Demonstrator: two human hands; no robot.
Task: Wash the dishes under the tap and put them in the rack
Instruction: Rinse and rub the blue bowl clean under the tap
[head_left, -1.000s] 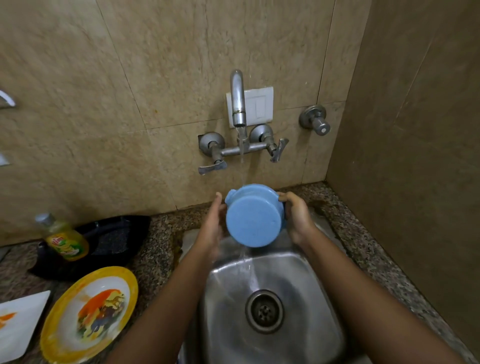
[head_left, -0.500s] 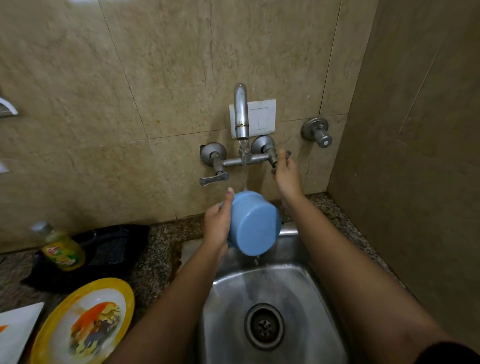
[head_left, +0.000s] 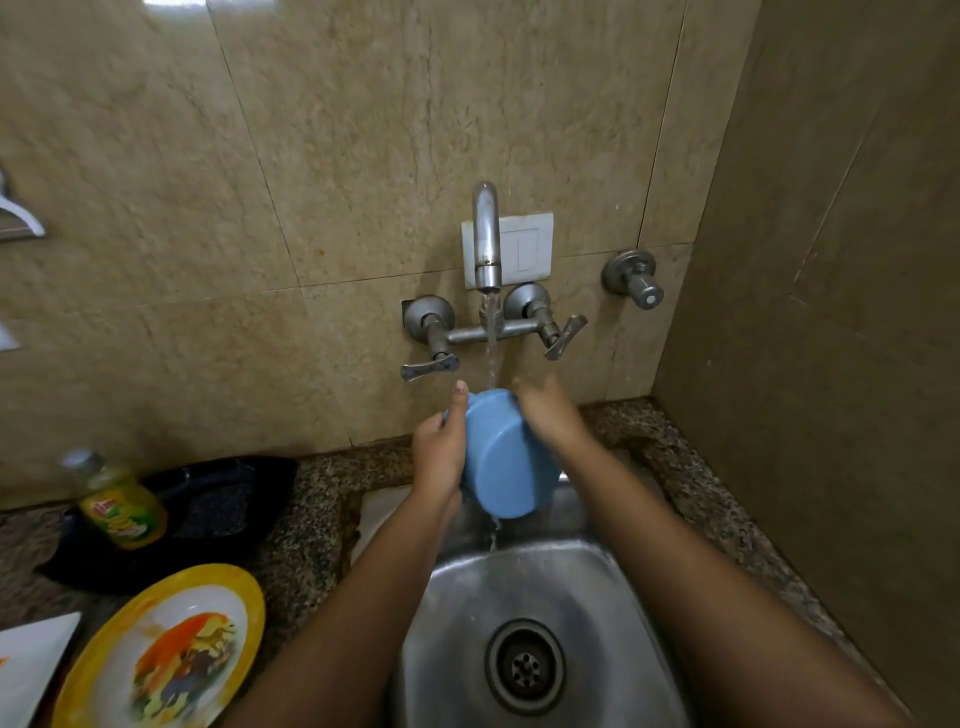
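Observation:
A blue bowl (head_left: 503, 457) is tilted on its side under the running tap (head_left: 486, 244), its bottom facing me. My left hand (head_left: 440, 448) grips its left rim, thumb up. My right hand (head_left: 549, 414) is blurred and lies on the bowl's upper right side, near the rim where the water lands. Water runs off the bowl into the steel sink (head_left: 613, 613). On the counter at the lower left lie a yellow-rimmed plate (head_left: 156, 654) with orange stains and the corner of a white plate (head_left: 31, 660).
A dish soap bottle (head_left: 120, 501) stands in front of a black pan (head_left: 218, 509) on the granite counter (head_left: 306, 525). Two lever handles (head_left: 563, 336) flank the tap, and a separate valve (head_left: 636, 280) is on the wall. A wall closes the right side.
My right hand has come down from the tap's right lever to the bowl. The water stream is now stronger. The bowl has tilted further onto its side.

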